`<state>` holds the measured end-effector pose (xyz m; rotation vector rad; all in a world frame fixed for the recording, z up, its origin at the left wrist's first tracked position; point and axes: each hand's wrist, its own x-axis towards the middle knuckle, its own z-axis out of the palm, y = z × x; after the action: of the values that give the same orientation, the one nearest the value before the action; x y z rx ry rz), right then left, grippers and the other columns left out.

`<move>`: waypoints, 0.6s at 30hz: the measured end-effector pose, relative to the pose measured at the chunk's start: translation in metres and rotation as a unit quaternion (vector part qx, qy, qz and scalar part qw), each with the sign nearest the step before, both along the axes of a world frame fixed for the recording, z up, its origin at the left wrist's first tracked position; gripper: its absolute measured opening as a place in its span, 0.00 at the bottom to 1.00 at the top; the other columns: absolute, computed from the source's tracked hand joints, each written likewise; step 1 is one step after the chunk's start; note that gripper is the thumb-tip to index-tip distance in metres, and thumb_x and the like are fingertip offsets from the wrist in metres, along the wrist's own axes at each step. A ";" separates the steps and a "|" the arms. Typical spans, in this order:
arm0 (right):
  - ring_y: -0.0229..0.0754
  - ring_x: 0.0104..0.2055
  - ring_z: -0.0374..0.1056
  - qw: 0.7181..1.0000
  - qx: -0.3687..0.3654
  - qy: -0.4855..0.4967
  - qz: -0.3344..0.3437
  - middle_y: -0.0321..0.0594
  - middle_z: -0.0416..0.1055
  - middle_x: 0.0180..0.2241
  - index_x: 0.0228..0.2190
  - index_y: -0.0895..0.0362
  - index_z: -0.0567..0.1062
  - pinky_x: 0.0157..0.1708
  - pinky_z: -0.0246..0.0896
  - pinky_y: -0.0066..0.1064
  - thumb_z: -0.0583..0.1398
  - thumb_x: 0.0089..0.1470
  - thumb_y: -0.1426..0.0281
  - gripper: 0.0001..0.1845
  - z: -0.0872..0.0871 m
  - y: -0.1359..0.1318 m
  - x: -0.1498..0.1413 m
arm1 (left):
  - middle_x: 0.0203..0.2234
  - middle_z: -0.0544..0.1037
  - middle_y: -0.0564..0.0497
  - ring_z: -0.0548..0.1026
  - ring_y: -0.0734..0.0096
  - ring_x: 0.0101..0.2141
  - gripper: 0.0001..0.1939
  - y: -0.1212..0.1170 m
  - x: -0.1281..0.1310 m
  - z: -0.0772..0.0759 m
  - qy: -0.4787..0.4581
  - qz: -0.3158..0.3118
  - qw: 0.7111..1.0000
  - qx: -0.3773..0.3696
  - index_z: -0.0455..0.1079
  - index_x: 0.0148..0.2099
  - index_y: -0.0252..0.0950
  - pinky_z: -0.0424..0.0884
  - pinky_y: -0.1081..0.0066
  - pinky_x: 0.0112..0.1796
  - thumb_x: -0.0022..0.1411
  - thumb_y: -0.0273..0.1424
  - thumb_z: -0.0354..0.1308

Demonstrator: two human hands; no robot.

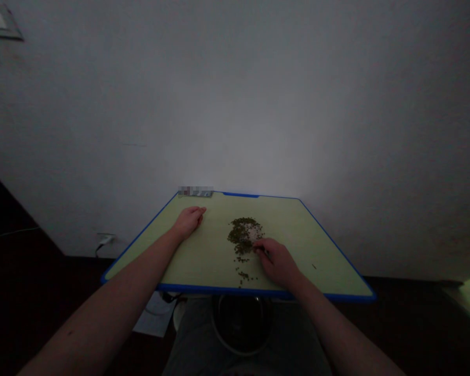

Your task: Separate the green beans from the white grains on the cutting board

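Observation:
A pale green board [219, 261] with a blue rim lies in front of me. On it sits a loose heap of small olive-brown grains [243, 235], possibly beans, with a thin trail running toward the near edge. My right hand [276, 262] rests at the heap's lower right, its fingers pinched on a small dark item [265, 249] whose exact kind I cannot make out. My left hand [188, 221] lies on the board left of the heap, fingers closed together and touching no grains.
A blurred packet [196, 191] lies at the board's far edge. A white wall stands behind, with a plugged-in socket [106, 239] low down and a cable. A round dark bowl [242, 324] sits below the board's near edge, above grey trousers.

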<state>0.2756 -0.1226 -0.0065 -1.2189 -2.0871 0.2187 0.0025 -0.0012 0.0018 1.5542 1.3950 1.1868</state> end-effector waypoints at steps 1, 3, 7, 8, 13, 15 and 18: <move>0.42 0.38 0.65 1.000 -0.001 -0.002 0.000 0.42 0.71 0.35 0.36 0.58 0.71 0.39 0.58 0.33 0.52 0.52 0.75 0.10 0.000 0.000 0.000 | 0.07 0.57 0.58 0.55 0.78 0.12 0.20 0.001 0.000 0.000 -0.001 0.000 1.000 0.001 0.57 0.16 0.37 0.52 0.73 0.18 0.52 0.44 0.50; 0.41 0.38 0.65 1.000 -0.003 -0.002 0.004 0.43 0.71 0.35 0.37 0.58 0.71 0.39 0.58 0.33 0.52 0.53 0.75 0.11 0.000 0.001 -0.001 | 0.07 0.57 0.58 0.55 0.78 0.12 0.20 0.001 0.000 -0.001 -0.002 -0.001 1.000 0.005 0.57 0.16 0.37 0.53 0.73 0.18 0.52 0.45 0.50; 0.41 0.38 0.65 1.000 -0.014 0.002 0.014 0.42 0.71 0.35 0.37 0.57 0.71 0.40 0.58 0.34 0.53 0.52 0.75 0.11 0.001 0.002 -0.003 | 0.07 0.57 0.58 0.55 0.77 0.12 0.20 0.002 -0.002 -0.001 0.012 -0.001 1.000 0.006 0.57 0.16 0.37 0.53 0.72 0.18 0.52 0.44 0.50; 0.41 0.38 0.65 1.000 -0.017 0.002 0.017 0.42 0.71 0.35 0.37 0.57 0.71 0.40 0.58 0.33 0.53 0.52 0.75 0.11 0.002 0.003 -0.003 | 0.07 0.57 0.58 0.55 0.77 0.12 0.20 0.002 -0.002 -0.001 0.013 -0.002 1.000 0.010 0.58 0.16 0.37 0.53 0.72 0.18 0.52 0.44 0.50; 0.39 0.36 0.66 0.997 -0.037 -0.009 0.064 0.39 0.72 0.34 0.36 0.56 0.72 0.38 0.58 0.31 0.53 0.51 0.76 0.10 0.013 0.004 -0.013 | 0.07 0.57 0.58 0.55 0.78 0.12 0.20 0.000 -0.001 0.000 0.004 -0.010 1.000 0.008 0.57 0.16 0.37 0.53 0.72 0.18 0.52 0.43 0.49; 0.38 0.35 0.66 0.995 -0.050 -0.016 0.085 0.38 0.72 0.32 0.35 0.56 0.73 0.37 0.57 0.30 0.54 0.51 0.77 0.11 0.017 0.005 -0.018 | 0.07 0.57 0.58 0.55 0.78 0.12 0.20 0.000 0.000 0.000 -0.004 -0.010 1.000 0.001 0.57 0.16 0.37 0.52 0.72 0.18 0.53 0.43 0.49; 0.37 0.33 0.66 0.991 -0.087 -0.014 0.104 0.35 0.72 0.29 0.33 0.55 0.73 0.34 0.57 0.28 0.54 0.49 0.78 0.11 0.022 0.007 -0.023 | 0.07 0.57 0.58 0.54 0.78 0.12 0.19 0.000 0.000 -0.001 -0.020 -0.013 1.000 -0.003 0.57 0.16 0.37 0.52 0.73 0.18 0.52 0.43 0.50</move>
<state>0.2524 -0.1157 0.0153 -1.1073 -2.2580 0.4898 0.0028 -0.0009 0.0013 1.5328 1.3479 1.1914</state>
